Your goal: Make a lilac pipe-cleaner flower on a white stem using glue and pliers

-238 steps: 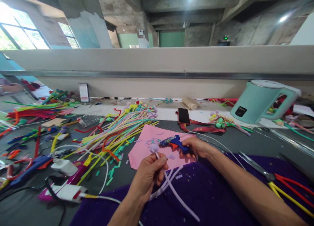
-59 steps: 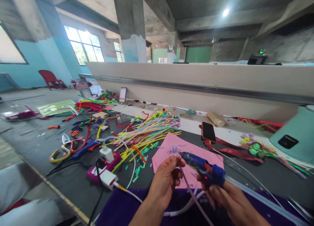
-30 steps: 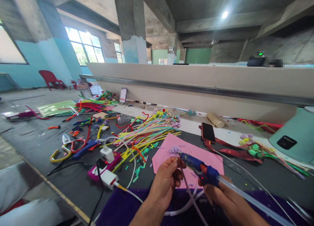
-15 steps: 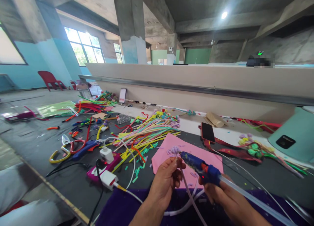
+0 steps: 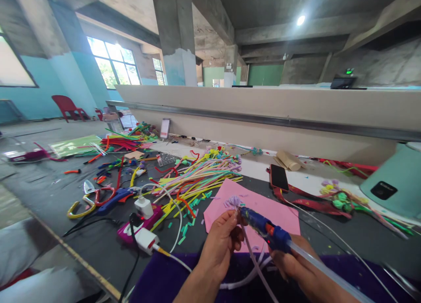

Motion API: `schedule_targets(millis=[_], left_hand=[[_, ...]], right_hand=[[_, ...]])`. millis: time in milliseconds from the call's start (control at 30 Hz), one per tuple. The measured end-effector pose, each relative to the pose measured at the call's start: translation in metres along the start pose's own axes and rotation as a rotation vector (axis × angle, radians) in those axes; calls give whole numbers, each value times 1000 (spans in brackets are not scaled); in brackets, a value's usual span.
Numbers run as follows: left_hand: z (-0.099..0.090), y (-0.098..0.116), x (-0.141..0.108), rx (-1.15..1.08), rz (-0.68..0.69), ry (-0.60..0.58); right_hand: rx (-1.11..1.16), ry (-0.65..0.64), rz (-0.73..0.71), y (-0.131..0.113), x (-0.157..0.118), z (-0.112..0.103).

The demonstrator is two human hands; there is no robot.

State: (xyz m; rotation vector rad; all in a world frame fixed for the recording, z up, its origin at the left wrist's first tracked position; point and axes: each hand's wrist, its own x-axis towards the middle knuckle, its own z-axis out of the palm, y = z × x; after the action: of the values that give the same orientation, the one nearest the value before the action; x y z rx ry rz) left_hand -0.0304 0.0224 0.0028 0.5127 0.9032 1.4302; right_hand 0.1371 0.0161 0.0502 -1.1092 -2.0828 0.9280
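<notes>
Between the thumb and fingers of my left hand (image 5: 221, 235) is a small lilac flower (image 5: 233, 201) with short fluffy petals, held upright just under its head. My right hand (image 5: 292, 261) is wrapped round a blue glue gun (image 5: 258, 222), with a long clear glue stick (image 5: 324, 268) running out of its back. The gun's nozzle points left, close to the flower's base; whether it touches is too small to tell. Pale lilac strips (image 5: 253, 259) hang below my hands. Under them lies a pink sheet (image 5: 223, 193) with a few lilac snippets on it.
Left of my hands stand a magenta power strip (image 5: 158, 217) with plugs and cables, scissors (image 5: 105, 196) and blue-handled pliers (image 5: 115, 200). Behind lie many coloured pipe cleaners (image 5: 200, 173). To the right are a phone (image 5: 278, 177), a red lanyard (image 5: 312, 205) and a mint-green container (image 5: 394, 184).
My right hand and the glue gun have shifted slightly left and down, the nozzle now a little lower beside the flower. My left hand stays almost still with the flower.
</notes>
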Motion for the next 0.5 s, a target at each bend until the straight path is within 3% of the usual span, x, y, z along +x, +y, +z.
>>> schedule_targets(millis=[300, 500], left_hand=[[1, -1, -1, 14, 13, -33], [-2, -4, 1, 20, 36, -64]], right_hand=[[132, -13, 91, 6, -5, 2], [141, -43, 5, 9, -2, 1]])
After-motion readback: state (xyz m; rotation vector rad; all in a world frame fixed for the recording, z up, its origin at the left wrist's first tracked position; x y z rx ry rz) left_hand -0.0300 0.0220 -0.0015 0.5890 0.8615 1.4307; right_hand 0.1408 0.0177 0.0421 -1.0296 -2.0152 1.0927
